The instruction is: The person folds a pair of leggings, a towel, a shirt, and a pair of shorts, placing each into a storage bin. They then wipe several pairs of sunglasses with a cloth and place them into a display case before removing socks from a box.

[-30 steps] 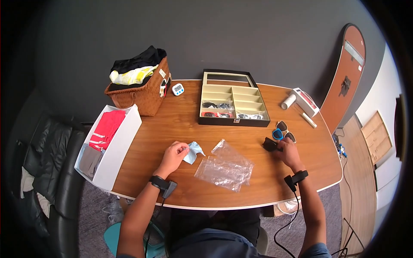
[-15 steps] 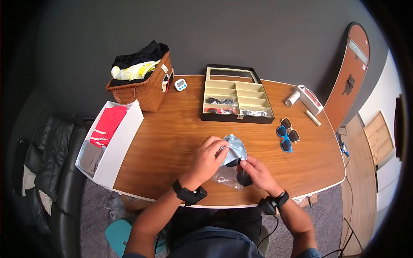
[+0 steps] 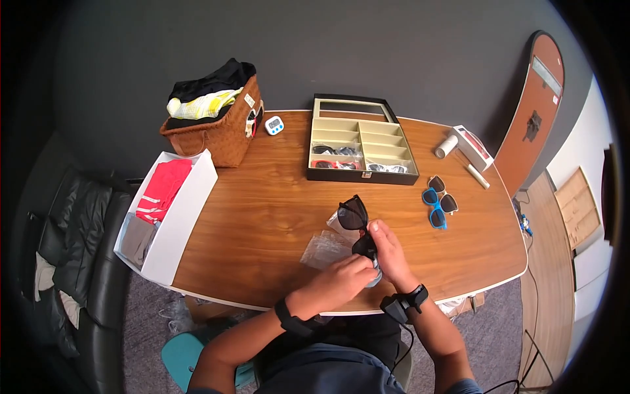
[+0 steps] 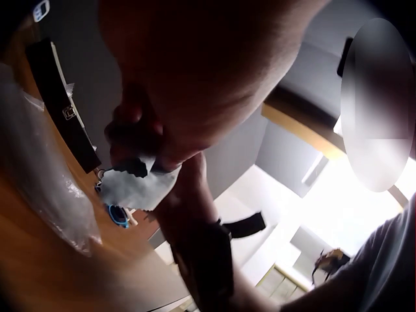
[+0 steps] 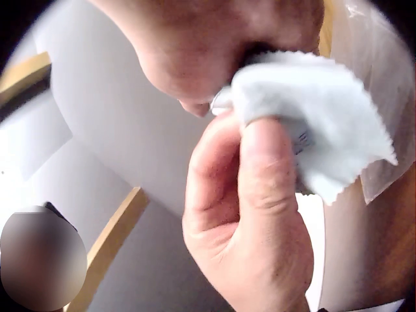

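Note:
Over the near edge of the table, my right hand [image 3: 390,253] grips a pair of dark sunglasses [image 3: 352,215], one lens pointing away from me. My left hand [image 3: 338,282] curls in against the lower end of the frame, holding a pale blue cleaning cloth [image 3: 375,281]. In the right wrist view the cloth [image 5: 325,123] spreads between both hands with its zigzag edge showing, and it covers most of the glasses. The left wrist view has the cloth [image 4: 140,187] hanging below my left hand [image 4: 208,71]. Clear plastic bags [image 3: 323,249] lie just left of the sunglasses.
A display case [image 3: 363,176] with several bagged glasses stands open at the back. Blue sunglasses [image 3: 438,218] and light-framed ones [image 3: 449,203] lie to the right, near a white box [image 3: 474,150]. At left are a clothes box [image 3: 180,226], a basket [image 3: 226,141] and a timer [image 3: 273,125].
My right hand has lifted the dark sunglasses from the right side to the table's front middle. The left hand has brought the cloth rightward to them, then down to their near end.

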{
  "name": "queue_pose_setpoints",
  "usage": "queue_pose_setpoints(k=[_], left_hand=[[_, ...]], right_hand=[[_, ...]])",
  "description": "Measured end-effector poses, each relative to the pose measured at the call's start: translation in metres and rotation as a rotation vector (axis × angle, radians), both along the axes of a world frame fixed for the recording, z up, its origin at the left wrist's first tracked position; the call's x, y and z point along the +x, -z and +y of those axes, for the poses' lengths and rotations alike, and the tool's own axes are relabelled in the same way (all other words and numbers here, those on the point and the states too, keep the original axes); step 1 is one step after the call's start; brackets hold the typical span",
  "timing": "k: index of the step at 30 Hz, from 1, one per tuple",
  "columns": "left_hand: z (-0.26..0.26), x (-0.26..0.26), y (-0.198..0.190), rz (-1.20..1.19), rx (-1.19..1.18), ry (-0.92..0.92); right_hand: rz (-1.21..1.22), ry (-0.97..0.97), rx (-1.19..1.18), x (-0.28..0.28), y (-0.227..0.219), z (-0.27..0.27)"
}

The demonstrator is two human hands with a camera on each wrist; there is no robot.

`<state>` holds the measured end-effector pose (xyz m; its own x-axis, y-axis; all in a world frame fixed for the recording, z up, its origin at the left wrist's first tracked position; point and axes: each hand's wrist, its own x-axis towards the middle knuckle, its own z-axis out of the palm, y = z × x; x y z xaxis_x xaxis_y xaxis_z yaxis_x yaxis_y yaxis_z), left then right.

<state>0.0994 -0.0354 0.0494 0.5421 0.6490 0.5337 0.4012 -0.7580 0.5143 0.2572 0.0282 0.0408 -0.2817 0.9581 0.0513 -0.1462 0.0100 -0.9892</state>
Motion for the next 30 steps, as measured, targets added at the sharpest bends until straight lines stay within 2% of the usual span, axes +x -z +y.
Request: queue_pose_setpoints(k=[1,3,4,5,7,8,9,10,11,13,15,18,20,21,22,27,29,30], left_hand=[[0.000,-0.005,-0.004,-0.002,0.000,0.005],[-0.001,-0.017,-0.018,-0.322,-0.160,-0.125],[0.001,-0.024,-0.022,-0.396,-0.242,-0.246],[0.007,-0.032,-0.018,-0.498,-0.329,-0.283],[0.023,-0.040,0.001,-0.698,-0.599,-0.228],[0.022,-0.039,-0.003,-0.698,-0.597,-0.231],[0.020,-0.034,-0.009,-0.778,-0.653,-0.121],[0.018,-0.032,-0.013,-0.856,-0.709,-0.009],[0.019,-0.032,-0.010,-0.856,-0.712,-0.010],[0.021,-0.034,-0.002,-0.940,-0.781,0.098],[0.021,-0.035,-0.007,-0.961,-0.814,0.112],[0.022,-0.037,-0.009,-0.990,-0.848,0.163],[0.020,-0.042,-0.011,-0.998,-0.848,0.192],[0.018,-0.045,-0.015,-1.070,-0.899,0.270],[0.016,-0.045,-0.019,-1.142,-0.951,0.349],[0.013,-0.032,-0.030,-1.132,-0.998,0.295],[0.020,-0.036,-0.023,-1.097,-1.004,0.335],[0.019,-0.032,-0.026,-0.955,-0.774,0.039]], right_hand=[[-0.002,0.005,0.000,0.003,-0.001,0.000],[0.182,-0.079,-0.109,0.009,-0.006,-0.003],[0.288,-0.105,-0.165,0.011,-0.012,-0.007],[0.290,-0.107,-0.166,0.014,-0.020,-0.012],[0.389,-0.412,-0.364,0.018,-0.029,-0.019],[0.399,-0.455,-0.399,0.015,-0.024,-0.021],[0.393,-0.494,-0.391,0.010,-0.023,-0.025],[0.329,-0.442,-0.374,0.007,-0.026,-0.028],[0.265,-0.389,-0.357,0.005,-0.029,-0.031],[0.278,-0.388,-0.323,0.012,-0.023,-0.026],[0.292,-0.382,-0.286,0.017,-0.023,-0.023],[0.222,-0.299,-0.114,0.024,-0.023,-0.018],[0.265,-0.283,-0.147,0.027,-0.020,-0.015],[0.309,-0.265,-0.180,0.027,-0.023,-0.014],[0.220,-0.170,-0.215,0.024,-0.027,-0.017],[0.274,-0.147,-0.400,0.003,-0.036,-0.032],[0.393,-0.431,-0.421,0.003,-0.031,-0.032],[0.404,-0.443,-0.425,0.002,-0.021,-0.031]])
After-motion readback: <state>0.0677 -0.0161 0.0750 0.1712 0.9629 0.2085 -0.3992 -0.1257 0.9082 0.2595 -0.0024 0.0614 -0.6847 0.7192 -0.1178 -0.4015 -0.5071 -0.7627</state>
